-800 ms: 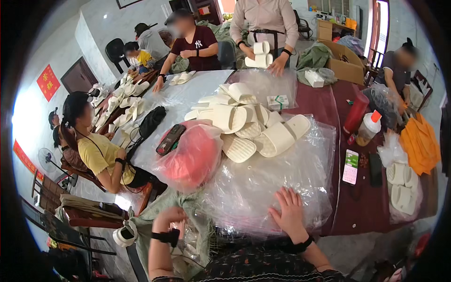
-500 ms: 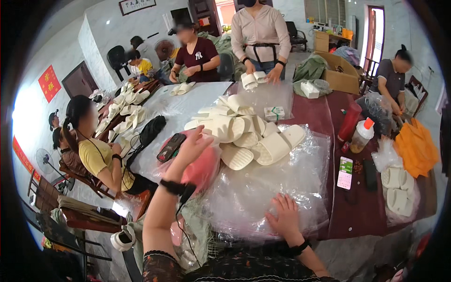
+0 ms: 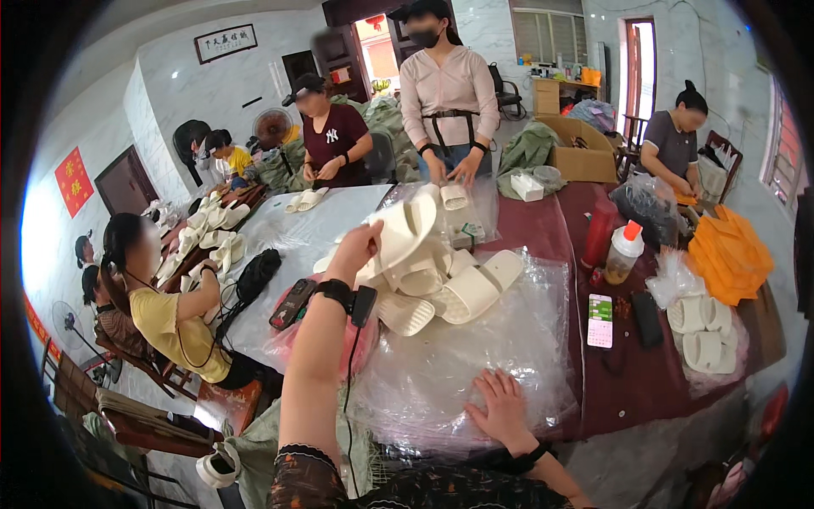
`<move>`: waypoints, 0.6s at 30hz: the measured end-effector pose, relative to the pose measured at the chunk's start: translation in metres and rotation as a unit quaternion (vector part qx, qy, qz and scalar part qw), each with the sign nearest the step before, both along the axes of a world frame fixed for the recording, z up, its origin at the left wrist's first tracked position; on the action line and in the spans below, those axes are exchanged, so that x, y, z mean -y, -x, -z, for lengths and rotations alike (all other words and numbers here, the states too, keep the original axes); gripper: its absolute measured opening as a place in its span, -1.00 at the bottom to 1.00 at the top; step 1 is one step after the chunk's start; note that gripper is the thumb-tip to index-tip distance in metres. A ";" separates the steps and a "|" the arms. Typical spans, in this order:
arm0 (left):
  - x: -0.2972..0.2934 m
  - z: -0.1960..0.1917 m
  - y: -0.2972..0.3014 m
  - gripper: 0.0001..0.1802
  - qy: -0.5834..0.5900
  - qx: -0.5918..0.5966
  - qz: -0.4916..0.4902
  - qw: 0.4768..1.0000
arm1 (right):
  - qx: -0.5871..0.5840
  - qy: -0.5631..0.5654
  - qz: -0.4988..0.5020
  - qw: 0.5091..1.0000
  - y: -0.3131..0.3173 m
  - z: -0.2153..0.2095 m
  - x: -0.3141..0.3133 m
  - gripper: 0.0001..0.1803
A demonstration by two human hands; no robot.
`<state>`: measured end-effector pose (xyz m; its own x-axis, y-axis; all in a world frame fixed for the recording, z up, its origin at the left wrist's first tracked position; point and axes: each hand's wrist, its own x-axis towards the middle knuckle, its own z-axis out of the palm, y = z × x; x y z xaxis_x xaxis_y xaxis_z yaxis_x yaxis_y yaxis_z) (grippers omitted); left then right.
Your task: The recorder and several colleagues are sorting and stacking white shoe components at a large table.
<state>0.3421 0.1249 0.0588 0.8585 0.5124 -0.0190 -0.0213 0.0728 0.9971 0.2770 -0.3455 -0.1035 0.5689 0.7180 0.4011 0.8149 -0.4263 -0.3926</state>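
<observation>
My left hand point(image 3: 363, 246) is stretched out over a pile of cream slippers and closes on one slipper point(image 3: 398, 233), lifted and tilted above the others. More of the pile lies under and around it, with one slipper point(image 3: 482, 290) at its right side, sole down on clear plastic. My right hand point(image 3: 500, 403) rests flat with fingers spread on a stack of clear plastic bags point(image 3: 424, 382) at the near table edge. A pink bag point(image 3: 326, 339) sits beneath my left forearm, with a black device point(image 3: 293, 304) on it.
To the right lie a phone point(image 3: 599, 321), a black case point(image 3: 646, 320), a bottle with a red cap point(image 3: 624, 253), a red cylinder point(image 3: 599, 231), bagged slippers point(image 3: 708, 339) and orange cloth point(image 3: 731, 254). A co-worker across the table handles slippers over a plastic bag; others sit along the left.
My left hand has reached forward, closed on a slipper and raised it from the pile. My right hand stays flat on the bags. The whole view has shifted slightly.
</observation>
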 end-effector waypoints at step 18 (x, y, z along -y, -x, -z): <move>0.273 -0.097 0.102 -0.77 0.351 0.298 0.064 0.885 | -0.002 -0.006 -0.001 1.000 -0.008 0.007 0.003 -0.35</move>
<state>0.2399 -0.1482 0.1554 0.8738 0.4510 0.1818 -0.4748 0.7104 0.5196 0.2854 -0.3482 -0.1102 0.5692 0.7137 0.4082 0.8143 -0.4203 -0.4004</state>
